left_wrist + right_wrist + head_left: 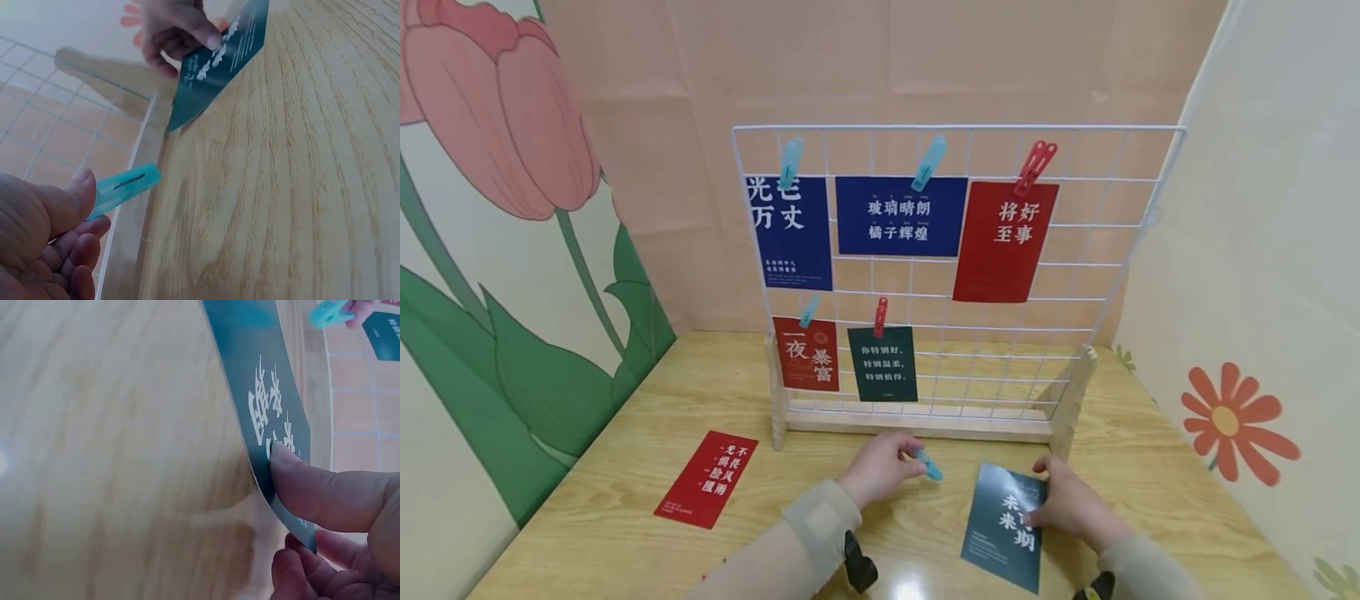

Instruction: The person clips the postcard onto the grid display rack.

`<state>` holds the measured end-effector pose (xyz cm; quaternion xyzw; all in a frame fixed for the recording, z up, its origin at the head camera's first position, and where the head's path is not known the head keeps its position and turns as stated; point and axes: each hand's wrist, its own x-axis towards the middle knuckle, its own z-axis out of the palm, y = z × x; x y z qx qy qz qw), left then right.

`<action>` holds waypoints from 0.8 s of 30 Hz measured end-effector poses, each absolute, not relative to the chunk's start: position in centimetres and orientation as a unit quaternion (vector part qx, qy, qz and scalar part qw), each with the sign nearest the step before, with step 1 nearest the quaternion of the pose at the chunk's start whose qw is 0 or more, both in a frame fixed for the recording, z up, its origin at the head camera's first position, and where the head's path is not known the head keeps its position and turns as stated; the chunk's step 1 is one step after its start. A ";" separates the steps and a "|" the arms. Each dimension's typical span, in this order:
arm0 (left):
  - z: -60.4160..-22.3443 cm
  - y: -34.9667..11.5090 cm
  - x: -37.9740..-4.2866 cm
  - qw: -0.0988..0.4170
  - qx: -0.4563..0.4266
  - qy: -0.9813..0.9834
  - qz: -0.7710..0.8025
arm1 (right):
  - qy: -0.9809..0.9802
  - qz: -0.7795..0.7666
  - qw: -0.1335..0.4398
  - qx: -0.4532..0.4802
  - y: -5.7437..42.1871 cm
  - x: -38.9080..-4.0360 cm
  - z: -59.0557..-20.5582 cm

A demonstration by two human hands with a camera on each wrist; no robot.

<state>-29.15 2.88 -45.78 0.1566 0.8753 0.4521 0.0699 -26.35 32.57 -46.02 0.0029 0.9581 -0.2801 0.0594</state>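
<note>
Between thumb and fingers my left hand pinches a light-blue clothespin, held low in front of the rack. In the left wrist view the clothespin points away from the thumb. My right hand grips a dark green card with white characters by its right edge. The right wrist view shows the thumb on the printed face of the card, fingers behind it. Ahead stands a white wire grid rack on a wooden base.
Blue clothespins and red clothespins hold several cards on the grid, among them a blue card, a red card and a green card. Another red card lies on the wooden table at left.
</note>
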 end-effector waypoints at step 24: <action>-42.7 2.1 -29.3 0.045 0.160 0.867 0.470 | 0.925 -0.379 -0.024 -0.014 32.6 -27.1 -40.5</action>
